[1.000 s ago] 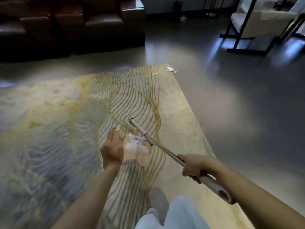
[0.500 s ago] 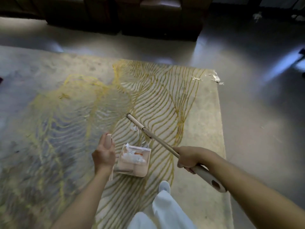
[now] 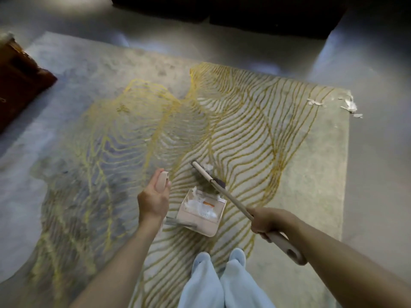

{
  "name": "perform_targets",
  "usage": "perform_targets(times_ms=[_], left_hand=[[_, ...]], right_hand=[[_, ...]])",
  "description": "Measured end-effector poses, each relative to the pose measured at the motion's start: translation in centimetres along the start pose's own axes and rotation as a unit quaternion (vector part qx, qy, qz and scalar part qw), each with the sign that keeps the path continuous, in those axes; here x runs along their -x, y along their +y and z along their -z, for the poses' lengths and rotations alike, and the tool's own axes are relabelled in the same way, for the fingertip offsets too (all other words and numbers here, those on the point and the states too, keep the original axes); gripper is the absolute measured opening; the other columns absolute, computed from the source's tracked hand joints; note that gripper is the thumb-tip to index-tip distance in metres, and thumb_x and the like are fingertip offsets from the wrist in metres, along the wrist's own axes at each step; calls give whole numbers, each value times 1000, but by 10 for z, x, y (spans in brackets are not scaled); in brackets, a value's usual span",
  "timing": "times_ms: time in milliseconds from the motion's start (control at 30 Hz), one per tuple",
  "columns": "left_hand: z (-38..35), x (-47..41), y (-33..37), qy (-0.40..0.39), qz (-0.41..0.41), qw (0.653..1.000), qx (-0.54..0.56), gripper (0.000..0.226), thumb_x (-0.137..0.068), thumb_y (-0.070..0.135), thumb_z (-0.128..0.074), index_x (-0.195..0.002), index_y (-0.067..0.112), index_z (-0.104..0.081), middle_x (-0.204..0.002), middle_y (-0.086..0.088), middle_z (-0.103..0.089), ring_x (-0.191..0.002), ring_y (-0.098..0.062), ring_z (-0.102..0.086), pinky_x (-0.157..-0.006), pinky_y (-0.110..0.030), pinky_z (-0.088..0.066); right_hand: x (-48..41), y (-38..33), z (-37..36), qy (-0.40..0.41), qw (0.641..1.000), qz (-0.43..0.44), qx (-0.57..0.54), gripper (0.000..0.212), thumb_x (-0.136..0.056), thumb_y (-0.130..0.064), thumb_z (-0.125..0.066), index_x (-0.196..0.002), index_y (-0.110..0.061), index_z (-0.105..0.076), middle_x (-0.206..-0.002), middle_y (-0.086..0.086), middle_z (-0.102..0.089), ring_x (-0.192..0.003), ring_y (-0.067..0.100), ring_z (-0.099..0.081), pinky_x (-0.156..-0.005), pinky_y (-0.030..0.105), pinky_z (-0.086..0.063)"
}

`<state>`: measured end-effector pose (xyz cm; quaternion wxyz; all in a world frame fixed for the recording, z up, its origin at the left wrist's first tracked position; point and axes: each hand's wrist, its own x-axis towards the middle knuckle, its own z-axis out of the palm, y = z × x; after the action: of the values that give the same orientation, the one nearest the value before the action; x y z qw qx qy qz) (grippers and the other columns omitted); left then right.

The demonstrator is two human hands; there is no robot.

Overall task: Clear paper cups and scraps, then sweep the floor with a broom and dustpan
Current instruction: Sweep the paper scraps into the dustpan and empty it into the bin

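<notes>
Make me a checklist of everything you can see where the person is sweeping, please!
Surface: patterned rug with yellow lines, on a grey floor.
Job's things: broom head at the mouth of the dustpan, which holds white scraps.
Clutter: paper scraps at the rug's far right corner.
Grips: left hand holds the dustpan's handle; right hand grips the broom's handle.
Cables: nothing seen.
Surroundings: dark furniture; reddish-brown object at left.

dustpan [image 3: 200, 227]: beige, holds white scraps [image 3: 200, 206] | broom [image 3: 231, 200]: tilted, head by dustpan mouth

Seemingly clenched: left hand [image 3: 153, 200], right hand [image 3: 264, 221].
</notes>
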<state>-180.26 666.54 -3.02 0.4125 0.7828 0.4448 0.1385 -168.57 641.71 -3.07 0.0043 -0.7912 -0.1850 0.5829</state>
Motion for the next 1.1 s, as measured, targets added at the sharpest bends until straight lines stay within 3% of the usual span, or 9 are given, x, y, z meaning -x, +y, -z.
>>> perform_targets(times_ms=[133,267,433,767,867,967,1100], left_hand=[[2,2,6,-5,-31,999,-12,39,-88,14,-67,-126,13,-63,-120,-10,-67,-107,-27,-63,-86,-30,-43],[3,8,7,-19,-35,999,-29,40,-89,16,-66,-128,14,-62,-121,-10,-67,-108,-31,-63,-87,-30,-41],[6,6,1,-18,-38,999,-14,39,-90,17,-65,-129,15,-61,-118,-11,-68,-102,-34,-64,-81,-24,-37],[3,10,-7,-13,-40,999,-5,40,-88,21,-67,-127,28,-61,-108,-4,-72,-92,-31,-67,-67,-17,-35],[2,9,-6,-7,-37,999,-5,42,-87,18,-68,-127,27,-62,-108,-5,-72,-92,-31,-67,-69,-20,-37],[7,7,-8,-6,-28,1000,-10,42,-87,18,-68,-128,25,-62,-110,-9,-71,-95,-33,-66,-73,-25,-39],[20,0,-12,-16,-24,1000,-11,43,-89,21,-66,-131,25,-60,-113,-12,-70,-101,-33,-65,-78,-28,-41]], right_hand=[[30,11,-17,-53,993,5,-102,80,-80,6,-35,-152,-23,-15,-69,12,-53,-35,13,-48,-34,22,-41],[58,10,-10,-47,986,5,-160,77,-81,4,-35,-151,-26,-19,-61,9,-49,-29,9,-45,-34,20,-39],[65,-5,6,-9,989,10,-149,79,-82,4,-36,-151,-31,-18,-54,7,-50,-31,12,-46,-34,21,-40],[-11,-68,69,51,999,-6,-15,51,-80,4,-42,-130,-5,-42,-65,12,-59,-39,17,-53,-43,26,-46],[-35,-84,64,17,1000,-15,4,49,-78,5,-45,-127,0,-46,-73,14,-58,-51,21,-53,-49,31,-47],[-33,-88,41,-29,999,-21,19,52,-78,4,-44,-130,-3,-45,-72,12,-54,-43,17,-51,-35,19,-39],[2,-74,16,-91,995,-16,-30,56,-81,7,-39,-136,-5,-34,-65,12,-50,-42,17,-48,-37,22,-42]])
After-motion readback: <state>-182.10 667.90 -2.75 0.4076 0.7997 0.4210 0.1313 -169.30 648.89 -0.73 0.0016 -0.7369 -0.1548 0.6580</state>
